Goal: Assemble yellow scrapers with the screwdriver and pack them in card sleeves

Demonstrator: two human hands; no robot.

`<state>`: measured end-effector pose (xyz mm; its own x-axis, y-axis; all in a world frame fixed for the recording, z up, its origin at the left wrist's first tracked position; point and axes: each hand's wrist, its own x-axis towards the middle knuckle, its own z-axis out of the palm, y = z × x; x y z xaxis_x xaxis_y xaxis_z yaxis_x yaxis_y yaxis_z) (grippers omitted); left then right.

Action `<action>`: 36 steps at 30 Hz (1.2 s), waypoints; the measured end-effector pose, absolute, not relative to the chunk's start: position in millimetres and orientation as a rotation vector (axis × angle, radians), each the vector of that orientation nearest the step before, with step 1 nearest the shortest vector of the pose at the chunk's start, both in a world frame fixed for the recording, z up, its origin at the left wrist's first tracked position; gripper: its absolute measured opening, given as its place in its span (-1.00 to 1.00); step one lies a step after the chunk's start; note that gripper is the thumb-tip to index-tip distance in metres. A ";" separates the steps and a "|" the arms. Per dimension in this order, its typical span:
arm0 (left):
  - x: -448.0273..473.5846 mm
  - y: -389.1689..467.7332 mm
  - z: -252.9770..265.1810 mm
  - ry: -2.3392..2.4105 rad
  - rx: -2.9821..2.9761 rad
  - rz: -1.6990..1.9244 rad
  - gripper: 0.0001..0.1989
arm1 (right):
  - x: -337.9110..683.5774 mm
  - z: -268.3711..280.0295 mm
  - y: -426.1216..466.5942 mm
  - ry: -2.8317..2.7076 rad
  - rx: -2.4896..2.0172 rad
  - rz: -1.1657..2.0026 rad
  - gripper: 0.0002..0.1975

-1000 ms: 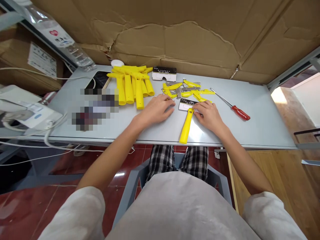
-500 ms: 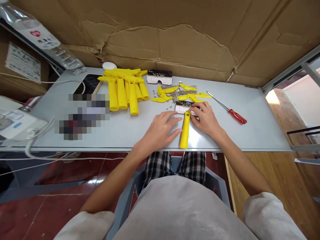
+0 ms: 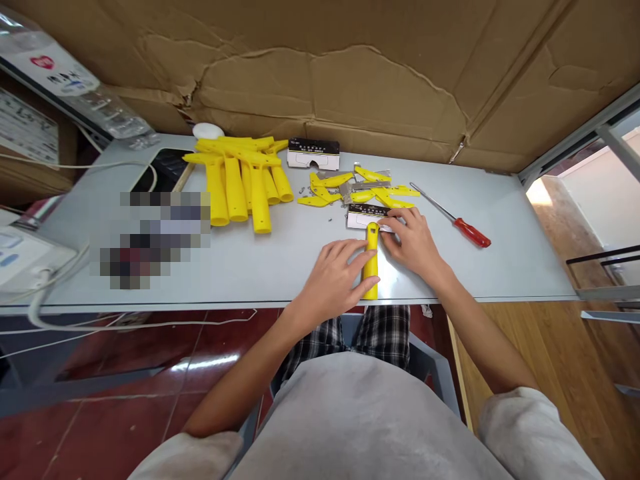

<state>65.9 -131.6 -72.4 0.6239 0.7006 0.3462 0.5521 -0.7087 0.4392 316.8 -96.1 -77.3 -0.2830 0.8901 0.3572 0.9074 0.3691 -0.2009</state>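
Observation:
A yellow plastic handle (image 3: 371, 267) lies on the table close to its front edge, its slotted end pointing away from me. My left hand (image 3: 340, 273) reaches over it from the left, fingers apart, with fingertips on or just above its side. To the right of the slotted end rests my right hand (image 3: 413, 241), fingers spread and fingertips over a black-and-white printed card (image 3: 359, 219). Whether its fingertips touch the handle I cannot tell. Beyond the card lie several flat yellow pieces (image 3: 373, 175), metal blades (image 3: 367, 185) and small screws (image 3: 330, 220).
Several yellow T-shaped handles (image 3: 233, 190) are piled left of the middle. A second printed card (image 3: 313, 155) stands behind. At right lies a red-handled screwdriver (image 3: 470, 231). A plastic bottle (image 3: 75, 83), white cables and a blurred patch are at left; cardboard (image 3: 375, 87) walls the back.
My left hand has moved right, its fingers now reaching over the yellow handle. My right hand stays almost in place. The view has shifted slightly.

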 end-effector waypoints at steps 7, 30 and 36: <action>30.8 -111.3 -81.0 1.439 2.494 0.782 -0.57 | 333.5 -67.4 -130.5 -1.998 -1.673 0.019 -0.46; 27.4 -109.9 -82.2 1.573 2.569 0.226 -0.25 | 312.9 -81.1 -154.1 -2.336 -2.111 0.135 -0.10; 28.0 -110.4 -82.1 1.585 2.554 0.226 -0.26 | 313.0 -83.1 -154.6 -2.323 -2.093 0.100 -0.11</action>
<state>28.0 -110.4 -82.1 0.4379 0.8970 0.0597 0.8780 -0.4410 0.1859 313.0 -154.6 -83.1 -0.1049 0.9939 -0.0332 0.9931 0.1029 -0.0565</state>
